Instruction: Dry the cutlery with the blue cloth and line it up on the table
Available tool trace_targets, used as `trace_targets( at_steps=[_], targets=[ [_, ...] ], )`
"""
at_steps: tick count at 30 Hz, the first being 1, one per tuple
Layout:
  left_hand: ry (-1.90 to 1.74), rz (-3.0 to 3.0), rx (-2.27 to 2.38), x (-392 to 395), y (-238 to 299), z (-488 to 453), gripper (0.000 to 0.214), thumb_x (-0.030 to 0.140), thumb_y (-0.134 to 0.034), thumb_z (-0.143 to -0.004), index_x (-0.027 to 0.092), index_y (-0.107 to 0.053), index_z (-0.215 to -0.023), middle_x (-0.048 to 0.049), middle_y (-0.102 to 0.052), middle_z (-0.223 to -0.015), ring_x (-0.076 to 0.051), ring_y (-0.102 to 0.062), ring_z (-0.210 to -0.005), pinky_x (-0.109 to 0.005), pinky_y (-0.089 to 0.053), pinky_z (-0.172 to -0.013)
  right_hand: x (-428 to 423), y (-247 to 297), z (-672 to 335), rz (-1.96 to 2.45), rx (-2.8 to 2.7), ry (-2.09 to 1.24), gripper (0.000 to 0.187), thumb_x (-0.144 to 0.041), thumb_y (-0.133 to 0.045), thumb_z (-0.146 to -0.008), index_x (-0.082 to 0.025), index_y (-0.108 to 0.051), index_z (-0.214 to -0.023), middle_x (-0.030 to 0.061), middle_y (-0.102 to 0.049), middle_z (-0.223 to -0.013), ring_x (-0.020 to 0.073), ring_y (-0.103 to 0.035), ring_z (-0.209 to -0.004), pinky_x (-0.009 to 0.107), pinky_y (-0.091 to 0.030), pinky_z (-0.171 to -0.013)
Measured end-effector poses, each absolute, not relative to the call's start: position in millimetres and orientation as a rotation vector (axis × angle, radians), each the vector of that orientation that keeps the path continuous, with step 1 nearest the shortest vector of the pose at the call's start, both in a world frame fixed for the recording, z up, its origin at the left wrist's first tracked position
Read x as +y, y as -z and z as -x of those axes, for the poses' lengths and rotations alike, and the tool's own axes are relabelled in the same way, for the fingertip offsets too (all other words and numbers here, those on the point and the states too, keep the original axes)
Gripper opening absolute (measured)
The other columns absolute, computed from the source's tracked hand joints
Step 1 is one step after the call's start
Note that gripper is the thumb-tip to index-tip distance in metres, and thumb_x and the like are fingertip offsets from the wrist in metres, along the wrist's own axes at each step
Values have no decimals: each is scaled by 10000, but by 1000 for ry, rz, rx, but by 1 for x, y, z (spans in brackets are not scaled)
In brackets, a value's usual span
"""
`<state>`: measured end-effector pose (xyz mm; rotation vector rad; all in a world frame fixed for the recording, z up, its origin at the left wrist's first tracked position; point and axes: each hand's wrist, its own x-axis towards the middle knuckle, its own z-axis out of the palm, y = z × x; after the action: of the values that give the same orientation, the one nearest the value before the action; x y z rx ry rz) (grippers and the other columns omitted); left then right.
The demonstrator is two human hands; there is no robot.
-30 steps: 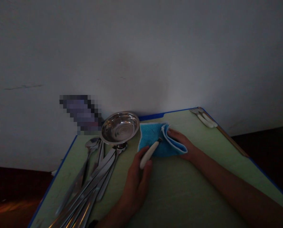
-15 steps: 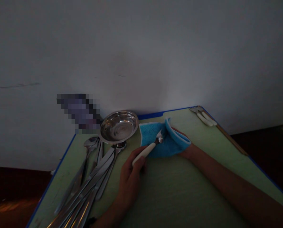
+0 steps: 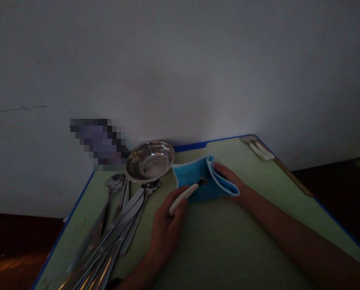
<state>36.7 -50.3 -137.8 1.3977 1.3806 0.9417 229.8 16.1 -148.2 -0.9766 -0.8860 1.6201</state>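
A white-handled utensil [image 3: 183, 195] is gripped in the left hand [image 3: 164, 225], just right of the bowl [image 3: 150, 160] and nearer the person. The fingers are closed round the handle's lower end. The handle slants up toward the right, and its metal head is tucked into a blue cloth [image 3: 192, 175], so what kind of head it has cannot be told.

The cloth lies on the table [image 3: 228, 249] directly right of the bowl, almost touching its rim. Its right side is folded over, and the fold is grasped by the right hand [image 3: 230, 179] — fingertips show at the fold's pale edge, while the palm is partly covered by the fabric.

The steel bowl stands upright at the table's far edge, against the wall [image 3: 180, 60]. Steel cutlery [image 3: 116, 225] is fanned out below and left of the bowl, with some of the spoon heads lying at its near rim. Two white-handled forks [image 3: 260, 149] are laid side by side well to the right of the bowl, at the far corner.

A pixelated patch [image 3: 98, 141] sits just left of the bowl — nothing on it can be read.
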Motion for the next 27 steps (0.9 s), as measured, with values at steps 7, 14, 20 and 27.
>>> trace_targets(
  at_steps=[7,14,20,27],
  targets=[
    [-967,-1466,1363,-49,133,-38,282,350,-508,-819,210,-619,-1038,6,-553,-578,-182,-558,-656,-251,-407,-541,23,155,-225,939,-844,-1781,230,-342,-653,-693,-207,-666,-879,-10,-692,-725,135,-632,-619,280,-496,-677],
    [-955,-1437,1333,-52,134,-35,307,357,-493,-830,214,-611,-1075,15,-526,-546,-134,-480,-508,-220,-340,-438,20,148,-226,939,-843,-1788,206,-338,-656,-702,-198,-677,-851,-11,-686,-684,115,-619,-577,238,-491,-610],
    [-998,-1236,1248,-54,140,-36,344,361,-472,-842,167,-594,-1098,41,-407,-517,-95,-381,-472,-202,-281,-421,18,147,-230,948,-821,-1814,175,-352,-663,-696,-202,-692,-783,-3,-690,-690,130,-632,-608,257,-500,-648],
    [-1025,-1112,1179,-51,143,-37,339,341,-476,-853,157,-561,-1125,46,-416,-558,-82,-382,-514,-201,-290,-457,19,151,-230,889,-756,-1781,145,-326,-638,-724,-224,-701,-805,-14,-705,-766,156,-654,-753,281,-498,-765]
  ],
)
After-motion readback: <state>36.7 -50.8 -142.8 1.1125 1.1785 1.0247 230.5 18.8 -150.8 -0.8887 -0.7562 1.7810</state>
